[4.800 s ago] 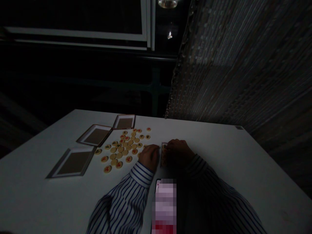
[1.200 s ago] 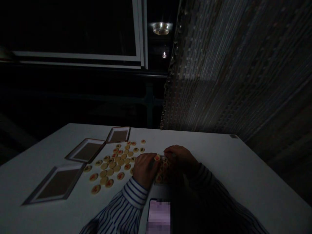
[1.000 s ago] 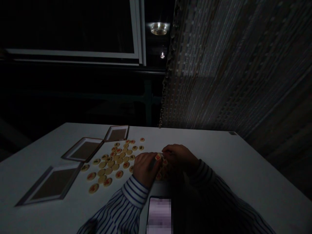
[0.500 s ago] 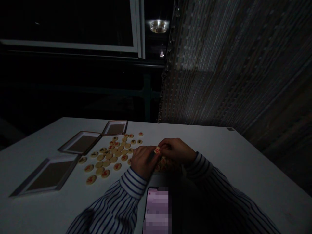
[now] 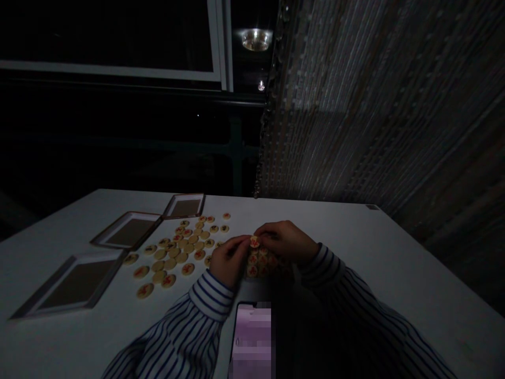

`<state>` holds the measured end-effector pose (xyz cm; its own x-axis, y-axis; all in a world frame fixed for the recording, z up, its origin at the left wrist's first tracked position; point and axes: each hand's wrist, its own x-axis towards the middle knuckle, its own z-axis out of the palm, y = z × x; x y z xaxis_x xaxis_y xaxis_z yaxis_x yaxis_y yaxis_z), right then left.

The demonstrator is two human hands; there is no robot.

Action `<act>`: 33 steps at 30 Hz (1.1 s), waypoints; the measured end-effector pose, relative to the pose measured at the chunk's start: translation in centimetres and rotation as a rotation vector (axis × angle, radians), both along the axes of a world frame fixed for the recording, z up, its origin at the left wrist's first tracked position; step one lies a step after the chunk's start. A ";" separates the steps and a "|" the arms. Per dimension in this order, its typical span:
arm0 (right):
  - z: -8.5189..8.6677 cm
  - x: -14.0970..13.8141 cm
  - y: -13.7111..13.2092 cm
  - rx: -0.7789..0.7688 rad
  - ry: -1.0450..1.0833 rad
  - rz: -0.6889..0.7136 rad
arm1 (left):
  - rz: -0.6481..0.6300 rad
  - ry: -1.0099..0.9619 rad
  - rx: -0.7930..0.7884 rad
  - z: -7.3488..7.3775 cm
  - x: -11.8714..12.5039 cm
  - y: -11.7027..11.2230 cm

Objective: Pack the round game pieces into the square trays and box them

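Note:
A round xiangqi piece with a red character is pinched between the fingertips of my left hand and my right hand. Both hands are closed, thumbs and fingers drawn together around it. Just below, more red-marked xiangqi pieces sit close together in rows, partly in the shadow of my right hand. To the left of my left hand lie several loose wooden xiangqi pieces, some face down and blank, others showing red or black characters.
Three shallow open box parts lie along the left of the white table. A phone with a lit screen is near the front edge. A bead curtain hangs behind on the right, and a window frame stands at the back.
My left hand has tipped back from over the rows, leaving more of the red-marked pieces visible. The held piece stays at nearly the same spot.

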<state>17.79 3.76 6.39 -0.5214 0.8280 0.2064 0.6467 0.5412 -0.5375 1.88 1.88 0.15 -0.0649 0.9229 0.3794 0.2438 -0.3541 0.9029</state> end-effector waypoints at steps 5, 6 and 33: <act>-0.1 0.0 0.1 0.034 0.004 0.029 | -0.028 -0.109 -0.096 -0.2 0.1 0.2; -0.2 0.0 0.1 0.034 0.004 0.034 | -0.040 -0.125 -0.112 -0.3 0.2 0.2; -0.5 -0.2 0.2 0.035 0.062 -0.003 | -0.032 -0.331 -0.257 -0.4 -0.1 0.6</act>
<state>17.55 3.95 5.90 -0.5042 0.8214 0.2668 0.6146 0.5583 -0.5572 1.76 2.44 -0.24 -0.1144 0.9884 0.1002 -0.0818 -0.1099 0.9906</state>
